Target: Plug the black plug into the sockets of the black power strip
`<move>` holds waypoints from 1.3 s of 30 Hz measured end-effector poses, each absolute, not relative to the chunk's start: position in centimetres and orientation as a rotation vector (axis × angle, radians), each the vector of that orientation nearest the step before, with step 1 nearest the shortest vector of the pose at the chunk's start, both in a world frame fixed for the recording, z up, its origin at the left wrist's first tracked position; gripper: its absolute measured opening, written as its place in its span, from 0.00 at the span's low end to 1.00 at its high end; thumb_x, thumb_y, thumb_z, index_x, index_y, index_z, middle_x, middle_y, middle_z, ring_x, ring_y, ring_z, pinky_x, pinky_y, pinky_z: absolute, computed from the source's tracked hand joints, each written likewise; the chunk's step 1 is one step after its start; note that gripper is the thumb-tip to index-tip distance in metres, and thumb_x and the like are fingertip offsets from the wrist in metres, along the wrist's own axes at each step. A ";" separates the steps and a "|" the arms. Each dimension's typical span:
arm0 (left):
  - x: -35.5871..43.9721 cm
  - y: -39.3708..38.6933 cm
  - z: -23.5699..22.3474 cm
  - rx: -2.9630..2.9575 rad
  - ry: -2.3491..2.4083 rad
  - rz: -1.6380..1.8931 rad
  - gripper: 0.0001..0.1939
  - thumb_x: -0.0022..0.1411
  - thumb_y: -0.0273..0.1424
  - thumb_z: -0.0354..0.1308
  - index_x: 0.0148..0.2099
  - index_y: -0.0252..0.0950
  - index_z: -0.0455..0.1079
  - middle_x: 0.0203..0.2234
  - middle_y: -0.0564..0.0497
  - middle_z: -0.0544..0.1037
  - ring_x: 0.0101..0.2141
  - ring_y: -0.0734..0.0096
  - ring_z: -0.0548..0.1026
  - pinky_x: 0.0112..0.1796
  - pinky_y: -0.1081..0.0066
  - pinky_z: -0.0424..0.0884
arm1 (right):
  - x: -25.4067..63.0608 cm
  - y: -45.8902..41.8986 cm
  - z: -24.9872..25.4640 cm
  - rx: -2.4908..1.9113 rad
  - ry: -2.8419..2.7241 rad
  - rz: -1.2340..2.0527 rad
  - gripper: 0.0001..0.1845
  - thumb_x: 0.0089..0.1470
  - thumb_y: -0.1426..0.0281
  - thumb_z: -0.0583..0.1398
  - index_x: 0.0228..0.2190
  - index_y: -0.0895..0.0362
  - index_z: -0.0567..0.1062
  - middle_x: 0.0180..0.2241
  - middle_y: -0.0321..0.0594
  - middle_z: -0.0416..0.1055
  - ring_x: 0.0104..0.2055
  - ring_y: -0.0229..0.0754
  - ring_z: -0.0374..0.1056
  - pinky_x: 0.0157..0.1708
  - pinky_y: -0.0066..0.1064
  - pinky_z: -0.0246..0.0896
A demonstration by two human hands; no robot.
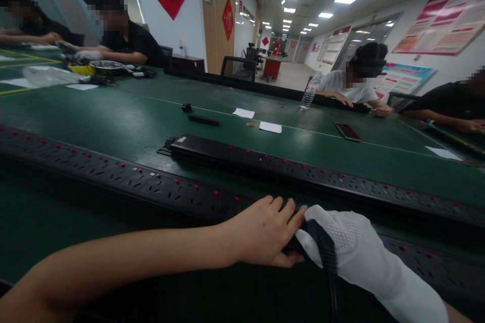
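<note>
Power strip (131, 176) gripped across its width; plug angle and cord pull are the risks

Near power strip lies flat on the green table (151, 106), running 10 to 4 o'clock through the hands, red-dotted face up. Left hand (261, 232), bare, grasps it from above: fingers over far side, thumb on near side. Right hand (352, 242), white glove, at 3 o'clock from the left, clasps a black plug (322, 242); cord (332, 295) drops toward 6 o'clock. Plug's front end hidden by glove and fingers, so can't tell if it touches the strip.

Likely trouble: plug looks tilted, so a push at that angle could jam or scrape. Cord weight could twist it further. Loose glove fabric could slip on smooth plastic or get pinched. Bare fingertips sit right beside the plug, so a slip could nip them. Strip is long and held at one spot only; sideways force might swing its ends.

Outward: second strip (303, 171), roughly parallel, just beyond toward 12 to 2 o'clock; a swing of the near one could knock it. Black bar (203, 120) at 11, white paper (270, 127) near 12, phone (347, 131) and upright bottle (309, 92) around 1; bottle could tip if the table gets jolted. Co-worker (354, 83) sits past the bottle.
</note>
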State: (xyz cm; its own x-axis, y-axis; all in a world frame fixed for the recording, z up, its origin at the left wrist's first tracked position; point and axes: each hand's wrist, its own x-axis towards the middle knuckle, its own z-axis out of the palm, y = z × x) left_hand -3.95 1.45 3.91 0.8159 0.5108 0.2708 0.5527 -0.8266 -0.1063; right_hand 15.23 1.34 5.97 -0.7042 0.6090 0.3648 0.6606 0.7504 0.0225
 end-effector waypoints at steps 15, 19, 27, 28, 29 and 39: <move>-4.0 1.4 3.8 -2.801 -0.829 -0.363 0.34 0.61 0.47 0.41 0.56 0.22 0.55 0.49 0.35 0.66 0.44 0.55 0.68 0.38 0.64 0.65 | 15.3 1.5 5.6 -1.001 -2.617 -0.210 0.09 0.52 0.63 0.54 0.27 0.57 0.65 0.20 0.33 0.65 0.19 0.32 0.60 0.20 0.24 0.47; -4.0 1.4 3.9 -2.808 -0.837 -0.358 0.34 0.61 0.47 0.41 0.57 0.23 0.54 0.49 0.35 0.66 0.44 0.56 0.68 0.38 0.64 0.65 | 15.2 1.4 5.8 -0.975 -2.597 -0.228 0.09 0.53 0.64 0.54 0.26 0.57 0.65 0.20 0.33 0.65 0.18 0.32 0.59 0.20 0.24 0.47; -4.0 1.3 4.1 -2.815 -0.838 -0.347 0.33 0.61 0.47 0.42 0.57 0.23 0.54 0.50 0.35 0.66 0.45 0.55 0.68 0.38 0.64 0.65 | 15.1 1.4 6.0 -0.961 -2.605 -0.194 0.09 0.53 0.65 0.54 0.26 0.57 0.65 0.20 0.33 0.65 0.19 0.32 0.60 0.20 0.24 0.49; -4.0 1.3 4.1 -2.813 -0.840 -0.347 0.33 0.61 0.47 0.42 0.57 0.23 0.54 0.50 0.35 0.66 0.45 0.55 0.68 0.38 0.64 0.65 | 15.1 1.4 6.0 -0.969 -2.605 -0.195 0.09 0.53 0.65 0.54 0.26 0.57 0.65 0.20 0.33 0.65 0.19 0.32 0.60 0.20 0.24 0.49; -4.0 1.3 4.1 -2.813 -0.842 -0.346 0.34 0.61 0.47 0.41 0.57 0.23 0.54 0.50 0.35 0.66 0.45 0.55 0.68 0.39 0.64 0.65 | 15.1 1.4 6.0 -0.975 -2.607 -0.197 0.09 0.53 0.64 0.54 0.26 0.57 0.65 0.20 0.33 0.65 0.19 0.32 0.60 0.20 0.24 0.49; -4.0 1.4 3.8 -2.813 -0.840 -0.348 0.34 0.61 0.47 0.41 0.57 0.23 0.54 0.50 0.34 0.65 0.44 0.55 0.68 0.38 0.63 0.65 | 15.1 1.3 5.8 -1.012 -2.588 -0.273 0.11 0.53 0.62 0.54 0.26 0.57 0.66 0.20 0.34 0.65 0.18 0.32 0.59 0.19 0.24 0.47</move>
State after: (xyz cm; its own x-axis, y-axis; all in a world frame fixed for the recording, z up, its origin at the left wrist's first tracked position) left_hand -4.00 1.38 3.82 0.8123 0.5145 0.2747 0.5579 -0.8227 -0.1089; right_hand 15.08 1.26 5.82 -0.6847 0.6181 0.3863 0.6850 0.7267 0.0514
